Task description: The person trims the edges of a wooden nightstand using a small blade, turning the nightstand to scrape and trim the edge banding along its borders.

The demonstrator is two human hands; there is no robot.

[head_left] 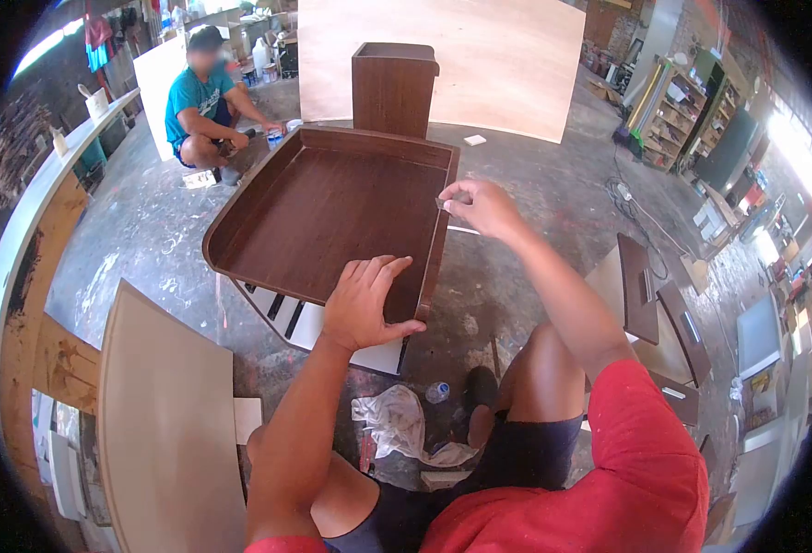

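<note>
In front of me stands a dark brown wooden tabletop [332, 198] with raised rims, resting on a white-and-dark base. My left hand [362, 300] lies with fingers spread on its near right corner, thumb at the rim. At the right rim [440, 230], the thumb and fingers of my right hand [482, 210] are pinched together around a small dark piece [452, 199], too small to name. That hand is at the top edge of the rim, farther from me than my left hand.
A co-worker [205, 101] in a teal shirt squats at the far left. Behind the tabletop stand a brown cabinet [392, 92] and a pale plywood sheet [507, 64]. A white rag [395, 419] and a plastic bottle [437, 393] lie near my feet. Brown drawers [641, 290] are at right.
</note>
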